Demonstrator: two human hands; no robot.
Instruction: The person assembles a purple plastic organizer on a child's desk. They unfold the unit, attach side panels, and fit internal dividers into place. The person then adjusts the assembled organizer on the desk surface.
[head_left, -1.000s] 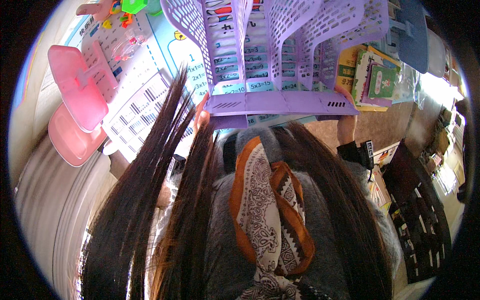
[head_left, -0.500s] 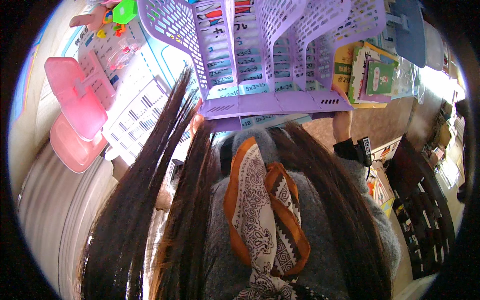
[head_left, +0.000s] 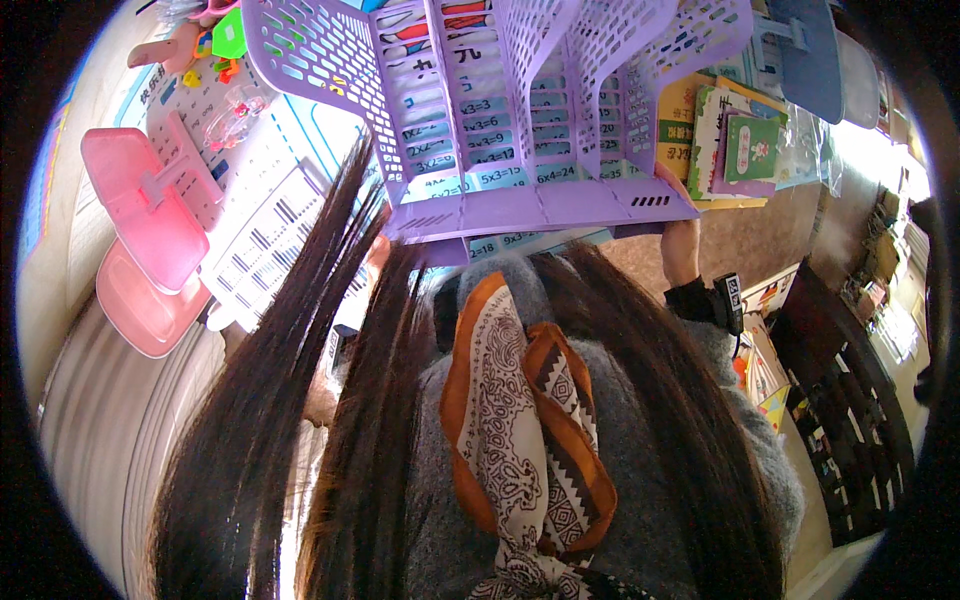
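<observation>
A purple plastic file rack, with perforated dividers and several upright slots, fills the top middle of the view. My right hand holds its near right corner, with the fingers mostly hidden behind the plastic. At the near left corner my left hand grips the rack, largely covered by strands of long dark hair. Through the slots shows a blue and white printed sheet lying under the rack.
To the left sits an open pink plastic box beside a striped white paper. Small coloured toys lie at the far left. Booklets are stacked on the right, near a blue-grey container. A dark slatted rack stands lower right.
The purple rack has shifted slightly left in the view, and both hands stay on it. The surroundings have also shifted a little left and down.
</observation>
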